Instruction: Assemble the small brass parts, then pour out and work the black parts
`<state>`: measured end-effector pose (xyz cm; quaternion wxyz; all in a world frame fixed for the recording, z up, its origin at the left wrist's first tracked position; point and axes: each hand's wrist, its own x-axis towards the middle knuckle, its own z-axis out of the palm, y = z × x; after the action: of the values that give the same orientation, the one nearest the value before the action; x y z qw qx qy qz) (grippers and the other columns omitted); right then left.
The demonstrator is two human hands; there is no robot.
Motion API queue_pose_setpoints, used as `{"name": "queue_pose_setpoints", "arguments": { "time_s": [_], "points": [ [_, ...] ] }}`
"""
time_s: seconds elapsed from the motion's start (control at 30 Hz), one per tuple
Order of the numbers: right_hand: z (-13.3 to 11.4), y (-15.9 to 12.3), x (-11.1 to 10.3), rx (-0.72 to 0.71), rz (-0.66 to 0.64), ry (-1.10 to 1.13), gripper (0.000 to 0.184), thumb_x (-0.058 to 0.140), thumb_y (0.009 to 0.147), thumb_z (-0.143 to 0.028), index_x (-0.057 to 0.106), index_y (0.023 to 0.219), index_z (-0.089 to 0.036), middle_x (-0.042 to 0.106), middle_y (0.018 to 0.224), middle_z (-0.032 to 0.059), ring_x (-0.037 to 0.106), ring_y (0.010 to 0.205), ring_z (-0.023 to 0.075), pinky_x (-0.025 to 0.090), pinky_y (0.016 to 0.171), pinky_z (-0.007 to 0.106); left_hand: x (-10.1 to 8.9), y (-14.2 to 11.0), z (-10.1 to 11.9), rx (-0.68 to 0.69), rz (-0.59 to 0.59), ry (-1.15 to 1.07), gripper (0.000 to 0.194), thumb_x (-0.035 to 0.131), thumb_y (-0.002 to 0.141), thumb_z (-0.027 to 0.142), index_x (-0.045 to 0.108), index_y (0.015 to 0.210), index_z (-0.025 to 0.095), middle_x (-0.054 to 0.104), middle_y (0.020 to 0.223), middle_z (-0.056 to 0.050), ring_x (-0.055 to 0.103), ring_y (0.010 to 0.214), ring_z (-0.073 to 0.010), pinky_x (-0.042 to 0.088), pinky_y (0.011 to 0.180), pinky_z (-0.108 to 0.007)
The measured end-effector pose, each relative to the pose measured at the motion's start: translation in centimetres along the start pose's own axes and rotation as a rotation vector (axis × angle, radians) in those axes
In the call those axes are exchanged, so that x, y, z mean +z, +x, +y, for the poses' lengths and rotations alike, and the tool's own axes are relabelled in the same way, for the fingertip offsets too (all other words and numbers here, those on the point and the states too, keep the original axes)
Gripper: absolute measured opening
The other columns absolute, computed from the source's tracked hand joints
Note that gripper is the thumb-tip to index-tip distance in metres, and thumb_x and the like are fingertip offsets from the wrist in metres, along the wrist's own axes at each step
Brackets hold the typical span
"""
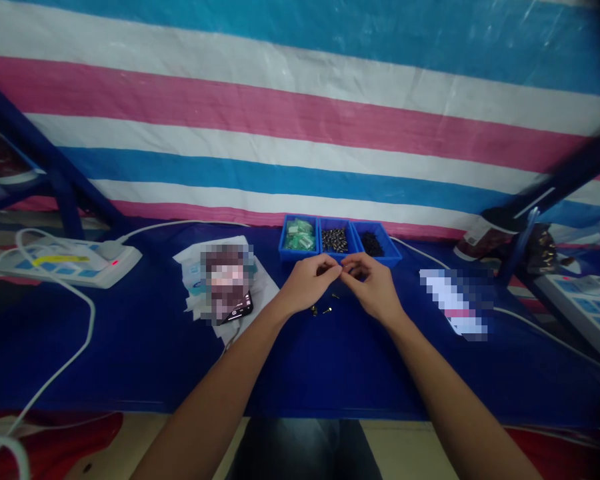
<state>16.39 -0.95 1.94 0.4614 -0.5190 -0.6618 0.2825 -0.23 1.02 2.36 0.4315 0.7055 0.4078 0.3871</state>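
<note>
My left hand (pixel 309 283) and my right hand (pixel 371 283) meet fingertip to fingertip above a blue table (pixel 130 360), both pinched on a tiny part that I cannot make out. A few small metal parts (pixel 324 308) lie loose on the cloth just below my left hand. Right behind my hands stand three blue bins: one with green pieces (pixel 299 237), one with dark metal pieces (pixel 335 239), one with black pieces (pixel 375 243).
A white power strip (pixel 75 263) with a red light and white cables lies at the left. A phone on papers (pixel 230 287) sits left of my hands. A dark bottle (pixel 485 233) lies at the right. Blue frame posts rise on both sides.
</note>
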Motion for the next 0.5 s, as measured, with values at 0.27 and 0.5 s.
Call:
{"name": "queue_pose_setpoints", "arguments": {
  "time_s": [0.27,0.5],
  "points": [
    [-0.05,-0.16,0.12,-0.069,-0.013,-0.105,0.011,0.068,0.080,-0.029,0.069,0.085,-0.019,0.069,0.074,0.0017,0.061,0.065,0.0150,0.044,0.057,0.026,-0.19,0.20,-0.55,-0.069,-0.072,-0.157,0.012,0.060,0.085,0.028,0.065,0.085,0.018,0.064,0.079,-0.003,0.058,0.067,-0.0134,0.044,0.063,-0.027],
    [-0.57,-0.18,-0.49,-0.214,-0.066,-0.112,0.017,0.060,0.089,-0.027,0.073,0.098,-0.024,0.073,0.092,0.0029,0.066,0.080,0.0177,0.050,0.073,0.031,-0.72,0.38,-0.23,-0.145,-0.029,-0.294,0.010,0.064,0.082,0.028,0.065,0.083,0.018,0.062,0.072,-0.003,0.053,0.061,-0.0117,0.041,0.058,-0.026]
  ]
}}
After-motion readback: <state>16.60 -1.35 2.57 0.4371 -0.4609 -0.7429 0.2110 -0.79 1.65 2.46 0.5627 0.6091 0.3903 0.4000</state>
